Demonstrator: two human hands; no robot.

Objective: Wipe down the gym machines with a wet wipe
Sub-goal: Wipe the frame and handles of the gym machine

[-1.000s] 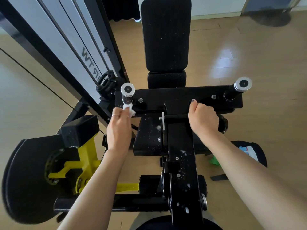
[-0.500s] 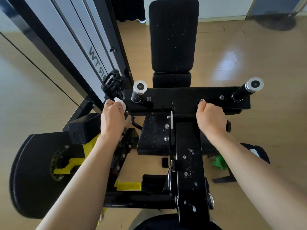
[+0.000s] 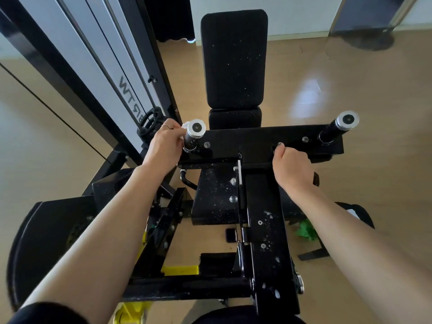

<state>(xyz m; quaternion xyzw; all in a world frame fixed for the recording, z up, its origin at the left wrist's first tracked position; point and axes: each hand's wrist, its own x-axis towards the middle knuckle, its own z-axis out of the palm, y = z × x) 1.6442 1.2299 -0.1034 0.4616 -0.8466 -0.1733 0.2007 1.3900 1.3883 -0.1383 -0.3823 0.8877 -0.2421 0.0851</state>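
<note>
Back at the left chrome-capped handle peg [image 3: 194, 136] after a swing out to the frame, left hand [image 3: 163, 146] pinching the wet wipe [image 3: 185, 125] against it, right hand [image 3: 289, 168] clenched round the black crossbar [image 3: 261, 165]; peg wiping apparently resuming.

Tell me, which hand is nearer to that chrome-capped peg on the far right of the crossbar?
The right hand. It grips the frame at mid-crossbar, well left of the right peg. The left hand, holding the wet wipe, is at the opposite peg.
</note>
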